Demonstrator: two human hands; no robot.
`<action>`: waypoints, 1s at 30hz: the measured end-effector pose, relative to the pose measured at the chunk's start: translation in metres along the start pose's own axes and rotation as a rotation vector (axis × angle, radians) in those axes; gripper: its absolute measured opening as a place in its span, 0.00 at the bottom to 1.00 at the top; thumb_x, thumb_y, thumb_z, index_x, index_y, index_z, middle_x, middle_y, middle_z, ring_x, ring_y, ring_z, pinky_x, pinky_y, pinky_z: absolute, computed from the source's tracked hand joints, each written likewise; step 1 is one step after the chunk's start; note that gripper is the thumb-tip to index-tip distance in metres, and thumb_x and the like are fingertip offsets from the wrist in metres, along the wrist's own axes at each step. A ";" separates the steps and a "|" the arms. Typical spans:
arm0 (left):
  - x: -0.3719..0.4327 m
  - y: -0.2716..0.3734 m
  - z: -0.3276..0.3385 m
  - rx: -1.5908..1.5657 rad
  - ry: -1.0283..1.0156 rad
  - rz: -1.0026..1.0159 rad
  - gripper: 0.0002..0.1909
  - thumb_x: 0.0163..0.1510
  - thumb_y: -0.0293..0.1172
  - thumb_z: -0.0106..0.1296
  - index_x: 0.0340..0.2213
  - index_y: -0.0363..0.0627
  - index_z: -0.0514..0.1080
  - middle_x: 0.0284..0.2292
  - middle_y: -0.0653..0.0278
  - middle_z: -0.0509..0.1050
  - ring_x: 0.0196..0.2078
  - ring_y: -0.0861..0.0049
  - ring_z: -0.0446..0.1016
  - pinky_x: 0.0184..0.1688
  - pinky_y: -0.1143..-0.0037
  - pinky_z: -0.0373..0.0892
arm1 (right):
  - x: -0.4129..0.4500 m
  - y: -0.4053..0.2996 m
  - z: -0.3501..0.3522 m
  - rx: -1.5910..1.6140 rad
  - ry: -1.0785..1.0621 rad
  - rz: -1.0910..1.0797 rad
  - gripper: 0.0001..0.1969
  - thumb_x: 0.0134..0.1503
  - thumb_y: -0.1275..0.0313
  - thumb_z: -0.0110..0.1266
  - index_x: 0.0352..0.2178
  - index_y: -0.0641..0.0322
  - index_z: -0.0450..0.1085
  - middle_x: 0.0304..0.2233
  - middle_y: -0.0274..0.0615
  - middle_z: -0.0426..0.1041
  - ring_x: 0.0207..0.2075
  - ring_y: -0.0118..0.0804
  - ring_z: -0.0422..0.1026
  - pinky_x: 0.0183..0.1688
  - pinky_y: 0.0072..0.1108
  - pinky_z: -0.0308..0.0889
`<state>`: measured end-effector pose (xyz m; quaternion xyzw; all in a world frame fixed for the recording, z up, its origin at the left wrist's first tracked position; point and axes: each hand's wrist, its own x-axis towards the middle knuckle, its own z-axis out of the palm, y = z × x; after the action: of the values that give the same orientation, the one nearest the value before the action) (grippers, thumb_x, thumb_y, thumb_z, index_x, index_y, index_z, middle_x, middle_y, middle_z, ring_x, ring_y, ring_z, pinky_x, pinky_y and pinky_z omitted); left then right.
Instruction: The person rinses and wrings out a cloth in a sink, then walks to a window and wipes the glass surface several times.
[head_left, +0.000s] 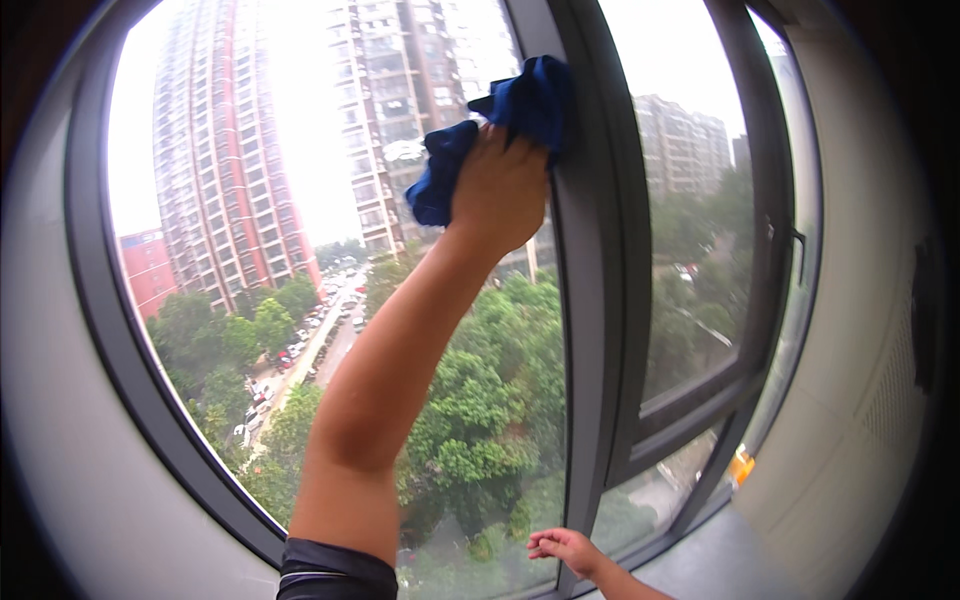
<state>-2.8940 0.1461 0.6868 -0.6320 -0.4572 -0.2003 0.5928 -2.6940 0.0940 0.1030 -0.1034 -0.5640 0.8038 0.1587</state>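
Observation:
My left hand is raised high at the upper middle, its back towards me and the arm stretched up from a dark sleeve. It holds a bunched blue cloth against the right edge of a large window pane, by the grey upright frame. Folds of the cloth stick out past the fingers and to the left of the hand. Low down, my right hand is in front of the bottom of that upright, fingers loosely bent, with nothing seen in it.
Right of the upright is a dark-framed window sash with a handle beyond it. A small orange object is by the lower right frame, above a grey sill. Pale walls flank the window. Trees and tall buildings show outside.

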 end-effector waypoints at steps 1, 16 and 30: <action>-0.021 0.016 0.001 -0.028 0.054 0.034 0.18 0.56 0.34 0.54 0.46 0.38 0.76 0.46 0.51 0.75 0.57 0.48 0.68 0.67 0.55 0.59 | 0.009 0.016 -0.032 -0.011 0.019 -0.010 0.20 0.70 0.68 0.52 0.57 0.71 0.67 0.50 0.45 0.76 0.50 0.36 0.78 0.56 0.25 0.69; -0.465 0.258 0.060 -0.940 -1.167 -0.276 0.17 0.63 0.41 0.49 0.48 0.47 0.76 0.46 0.55 0.77 0.54 0.50 0.72 0.59 0.60 0.66 | -0.132 0.027 -0.035 0.037 0.301 0.054 0.18 0.69 0.69 0.53 0.55 0.70 0.68 0.49 0.44 0.77 0.48 0.35 0.77 0.55 0.28 0.70; -0.531 0.549 0.022 -1.695 -1.313 -1.938 0.17 0.68 0.33 0.50 0.53 0.35 0.71 0.44 0.59 0.79 0.44 0.71 0.80 0.50 0.69 0.76 | -0.333 0.020 -0.225 0.042 0.564 0.170 0.24 0.67 0.65 0.56 0.60 0.67 0.63 0.51 0.47 0.76 0.49 0.35 0.77 0.55 0.28 0.70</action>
<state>-2.7188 0.0523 -0.0511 -0.2102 -0.6285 -0.4007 -0.6326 -2.3104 0.1606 0.0033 -0.3663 -0.4700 0.7653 0.2435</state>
